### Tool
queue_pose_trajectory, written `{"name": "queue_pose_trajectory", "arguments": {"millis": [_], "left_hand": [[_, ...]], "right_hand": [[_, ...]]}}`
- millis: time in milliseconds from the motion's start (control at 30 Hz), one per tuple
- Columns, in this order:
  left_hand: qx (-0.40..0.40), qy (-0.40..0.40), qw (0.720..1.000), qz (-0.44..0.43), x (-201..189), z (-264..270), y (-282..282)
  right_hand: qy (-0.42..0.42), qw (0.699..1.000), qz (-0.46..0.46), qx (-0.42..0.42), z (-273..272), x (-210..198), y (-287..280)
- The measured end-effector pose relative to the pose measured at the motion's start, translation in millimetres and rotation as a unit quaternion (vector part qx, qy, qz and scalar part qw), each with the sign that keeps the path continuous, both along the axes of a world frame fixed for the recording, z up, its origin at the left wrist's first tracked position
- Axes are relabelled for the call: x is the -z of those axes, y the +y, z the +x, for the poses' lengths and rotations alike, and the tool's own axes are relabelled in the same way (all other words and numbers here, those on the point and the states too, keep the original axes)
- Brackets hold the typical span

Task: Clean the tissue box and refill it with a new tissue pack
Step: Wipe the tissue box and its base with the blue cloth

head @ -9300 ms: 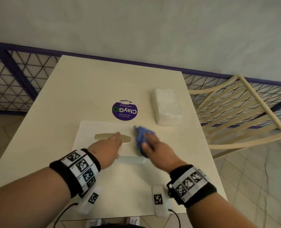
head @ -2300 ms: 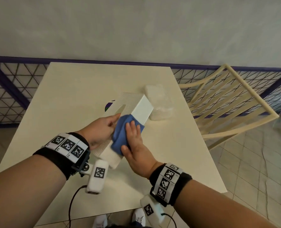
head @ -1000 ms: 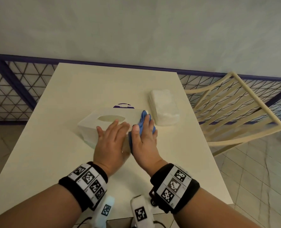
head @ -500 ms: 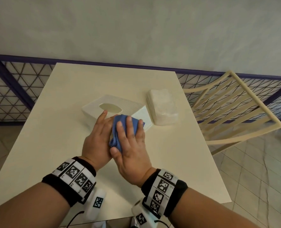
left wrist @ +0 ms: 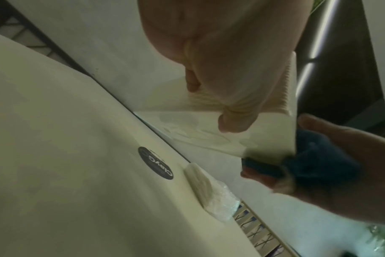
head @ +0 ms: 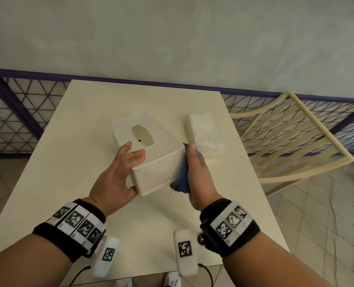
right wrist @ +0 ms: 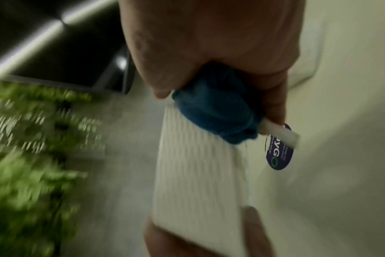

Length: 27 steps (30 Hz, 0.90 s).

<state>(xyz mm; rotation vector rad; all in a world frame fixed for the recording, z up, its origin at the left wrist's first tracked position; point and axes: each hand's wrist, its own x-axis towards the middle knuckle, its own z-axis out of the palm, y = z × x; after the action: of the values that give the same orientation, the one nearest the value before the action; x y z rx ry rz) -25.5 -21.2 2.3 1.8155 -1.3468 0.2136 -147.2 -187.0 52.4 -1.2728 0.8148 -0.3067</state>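
Observation:
A white ribbed tissue box (head: 157, 160) with an oval slot is held tilted above the cream table (head: 72, 162), slot side facing up and left. My left hand (head: 118, 175) grips its near left corner, fingers on the slotted face and thumb under the near end (left wrist: 237, 114). My right hand (head: 196, 175) holds a crumpled blue cloth (head: 181, 179) against the box's right side (right wrist: 198, 173), where the cloth (right wrist: 215, 107) sits under the palm. A wrapped white tissue pack (head: 204, 134) lies on the table just right of the box.
A round purple sticker (left wrist: 155, 163) sits on the tabletop below the box. A cream slatted chair (head: 292, 141) stands right of the table. A purple-framed mesh railing (head: 12, 112) runs behind the table, with a grey wall above.
The box has been lifted off the table and turned so its short end faces me. My right hand slid the cloth from the top face to the right side.

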Motion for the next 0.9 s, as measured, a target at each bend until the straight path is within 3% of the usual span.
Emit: {"name": "queue_pose_trajectory", "arguments": {"millis": [67, 133, 200, 300, 367, 500, 667, 767, 900], "left_hand": [[0.024, 0.015, 1.0, 0.012, 4, 5, 6], [0.036, 0.024, 0.998, 0.046, 5, 8, 10], [0.014, 0.012, 0.994, 0.11, -3, 7, 11], [-0.085, -0.044, 0.968, 0.232, -20, -3, 9], [-0.122, -0.085, 0.953, 0.262, -29, -15, 4], [-0.175, -0.17, 0.941, 0.233, -19, -40, -17], [-0.226, -0.136, 0.944, 0.197, 2, -26, -25], [-0.224, -0.129, 0.955, 0.148, 10, -11, -21], [-0.238, -0.032, 0.969, 0.063, -6, 1, -8]], "right_hand": [[0.009, 0.99, 0.136, -0.019, 0, -4, -8], [0.041, 0.976, 0.213, -0.018, 1, -4, -11], [0.056, 0.969, 0.24, 0.007, 4, -1, -9], [0.056, 0.96, 0.263, 0.081, 9, 9, -5], [0.051, 0.959, 0.25, 0.121, 14, 10, 3], [0.022, 0.964, 0.203, 0.167, 25, 5, 23], [-0.005, 0.977, 0.16, 0.137, 35, -4, 48], [-0.017, 0.989, 0.124, 0.073, 36, -1, 59], [-0.028, 0.998, 0.051, 0.0, 22, 3, 56]]}}
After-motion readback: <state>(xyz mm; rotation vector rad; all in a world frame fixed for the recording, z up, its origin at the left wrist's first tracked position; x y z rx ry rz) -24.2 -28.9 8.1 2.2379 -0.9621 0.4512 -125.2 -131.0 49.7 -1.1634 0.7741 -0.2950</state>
